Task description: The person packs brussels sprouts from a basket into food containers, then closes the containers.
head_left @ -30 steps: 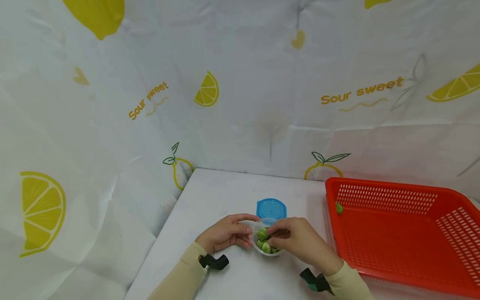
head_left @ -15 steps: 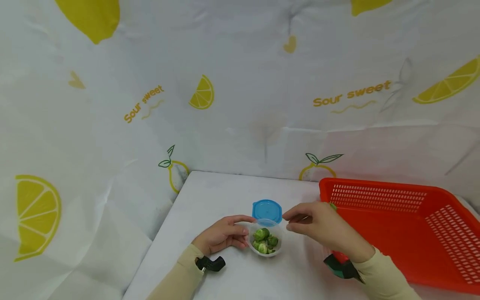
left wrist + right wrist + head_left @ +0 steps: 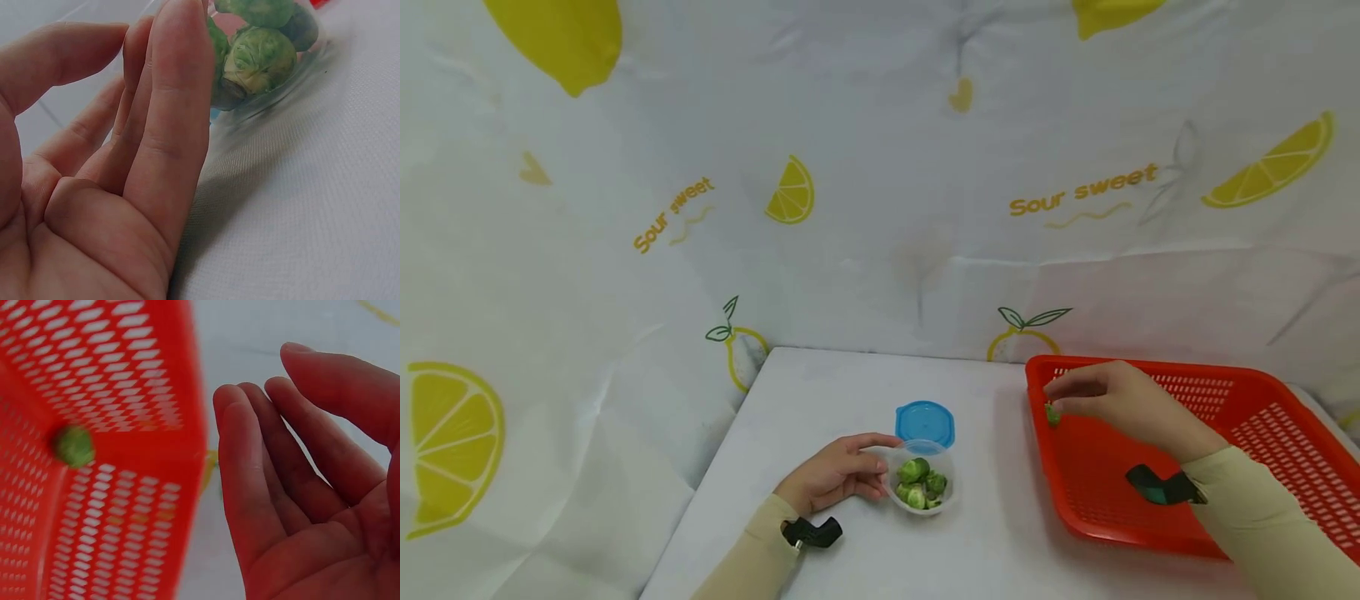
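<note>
My left hand (image 3: pixel 841 475) is at the left side of a small clear plastic bowl (image 3: pixel 953 492), its thumb and fingers holding the wall. Inside lie several green Brussels sprouts (image 3: pixel 915 471); a few of them (image 3: pixel 259 59) also show past my fingers in the left wrist view. My right hand (image 3: pixel 1123 407) hovers over the near-left corner area of a red plastic basket (image 3: pixel 1138 533), fingers loosely bent. In the right wrist view that hand (image 3: pixel 300 462) has nothing between thumb and fingers. One Brussels sprout (image 3: pixel 74 447) rests in the basket's corner, below the fingertips.
A blue lid (image 3: pixel 925 422) lies flat on the white table (image 3: pixel 835 383), just behind the bowl. The basket, with its perforated raised walls, takes up the table's right side. A white lemon-printed sheet (image 3: pixel 880 275) hangs at the back and left.
My right hand has left the bowl and moved right over the red basket. My left hand has stayed at the bowl. The head view has shifted slightly to the right.
</note>
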A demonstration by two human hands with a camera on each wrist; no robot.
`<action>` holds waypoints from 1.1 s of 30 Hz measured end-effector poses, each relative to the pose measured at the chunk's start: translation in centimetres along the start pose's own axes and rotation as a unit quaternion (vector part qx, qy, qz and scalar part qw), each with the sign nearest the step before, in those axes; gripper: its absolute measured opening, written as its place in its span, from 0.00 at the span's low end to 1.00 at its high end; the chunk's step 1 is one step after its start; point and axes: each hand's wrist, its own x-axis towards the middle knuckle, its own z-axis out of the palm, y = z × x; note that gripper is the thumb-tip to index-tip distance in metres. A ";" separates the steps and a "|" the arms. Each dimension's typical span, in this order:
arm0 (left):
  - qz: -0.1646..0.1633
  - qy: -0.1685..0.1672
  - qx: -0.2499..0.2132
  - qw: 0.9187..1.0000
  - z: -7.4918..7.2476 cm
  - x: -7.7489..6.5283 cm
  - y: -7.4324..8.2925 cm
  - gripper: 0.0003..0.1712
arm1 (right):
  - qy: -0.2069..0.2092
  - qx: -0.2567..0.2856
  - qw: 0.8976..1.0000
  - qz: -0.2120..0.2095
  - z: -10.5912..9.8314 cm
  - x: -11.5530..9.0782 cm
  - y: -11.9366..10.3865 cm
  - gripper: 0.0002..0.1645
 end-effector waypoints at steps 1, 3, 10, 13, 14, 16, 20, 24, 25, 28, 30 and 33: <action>0.000 0.001 -0.001 1.000 -0.1 0.0 0.0 0.32 | -0.003 0.002 1.000 0.002 -0.1 0.2 0.6 0.24; 0.000 0.000 -0.002 1.000 -0.1 -0.2 -0.1 0.32 | -0.008 0.008 1.000 0.012 -0.1 0.8 1.8 0.25; -0.002 -0.006 -0.004 1.000 -0.1 -0.5 0.1 0.33 | -0.030 0.013 0.998 0.046 0.0 2.7 5.7 0.25; -0.003 -0.007 -0.007 1.000 0.0 -0.5 0.2 0.33 | -0.035 0.006 0.998 0.053 0.2 3.4 7.0 0.24; -0.003 -0.007 -0.008 1.000 0.0 -0.5 0.2 0.33 | -0.035 0.004 0.998 0.055 0.3 3.7 7.3 0.24; -0.001 -0.008 -0.009 1.000 0.1 -0.5 0.2 0.33 | -0.035 0.003 0.998 0.061 0.4 4.0 7.8 0.23; 0.002 -0.010 -0.009 1.000 0.2 -0.5 0.3 0.33 | -0.039 0.006 0.997 0.062 0.7 4.5 8.3 0.24; 0.003 -0.009 -0.008 1.000 0.2 -0.5 0.3 0.32 | -0.044 0.004 0.997 0.058 1.1 4.8 8.2 0.23; 0.003 -0.009 -0.008 1.000 0.2 -0.5 0.3 0.32 | -0.045 0.002 0.997 0.058 1.1 4.8 8.1 0.23; 0.003 -0.009 -0.008 1.000 0.2 -0.4 0.3 0.32 | -0.047 0.002 0.997 0.057 1.2 5.1 8.0 0.23; 0.004 -0.011 -0.007 1.000 0.2 -0.4 0.3 0.33 | -0.046 -0.002 0.997 0.055 1.3 5.2 8.0 0.23; 0.005 -0.012 -0.008 1.000 0.2 -0.3 0.4 0.33 | -0.044 -0.006 0.998 0.051 1.5 5.4 8.2 0.24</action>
